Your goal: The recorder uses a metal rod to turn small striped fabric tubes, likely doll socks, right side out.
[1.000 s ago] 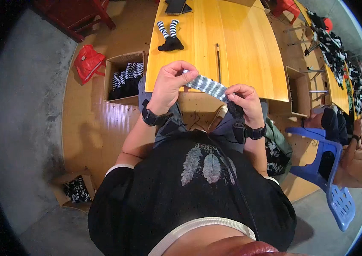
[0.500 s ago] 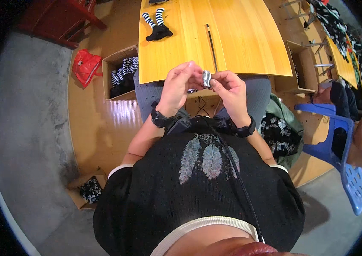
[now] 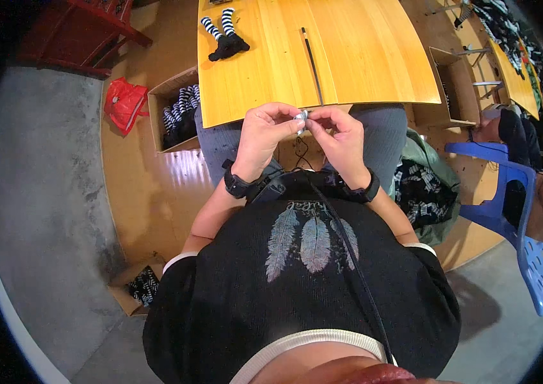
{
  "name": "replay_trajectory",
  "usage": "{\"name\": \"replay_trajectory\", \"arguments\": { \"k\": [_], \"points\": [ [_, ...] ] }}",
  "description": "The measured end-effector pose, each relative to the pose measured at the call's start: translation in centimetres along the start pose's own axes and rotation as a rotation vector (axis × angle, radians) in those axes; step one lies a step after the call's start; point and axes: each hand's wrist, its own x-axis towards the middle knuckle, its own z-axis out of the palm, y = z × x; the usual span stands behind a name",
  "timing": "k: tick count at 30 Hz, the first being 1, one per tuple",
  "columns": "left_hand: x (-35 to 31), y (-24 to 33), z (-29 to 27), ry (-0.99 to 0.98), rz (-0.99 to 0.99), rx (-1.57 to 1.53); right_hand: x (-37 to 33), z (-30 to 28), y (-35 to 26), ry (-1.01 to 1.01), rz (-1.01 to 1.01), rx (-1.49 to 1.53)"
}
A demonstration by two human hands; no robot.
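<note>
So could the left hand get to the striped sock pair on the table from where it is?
Probably yes. The left hand is at the table edge, pinching a small bunched sock with the right hand. Bare tabletop lies between it and the striped sock pair, but it would have to let go first.

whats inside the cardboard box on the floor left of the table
The cardboard box holds a heap of black-and-white striped socks; whatever lies beneath them is covered.

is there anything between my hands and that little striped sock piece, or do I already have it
Nothing visible stands between them. Both the left hand and the right hand already pinch the small striped piece between their fingertips, held just in front of the near edge of the yellow table.
</note>
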Motion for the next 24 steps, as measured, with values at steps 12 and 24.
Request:
{"name": "replay_trajectory", "arguments": {
  "k": [12,24],
  "points": [
    [0.3,-0.8,-0.9,0.068,0.054,0.097,0.0,0.3,0.1,-0.113,0.165,0.280],
    [-0.2,-0.7,0.1,0.172,0.483,0.823,0.6,0.7,1.3,-0.165,0.181,-0.027]
  ]
}}
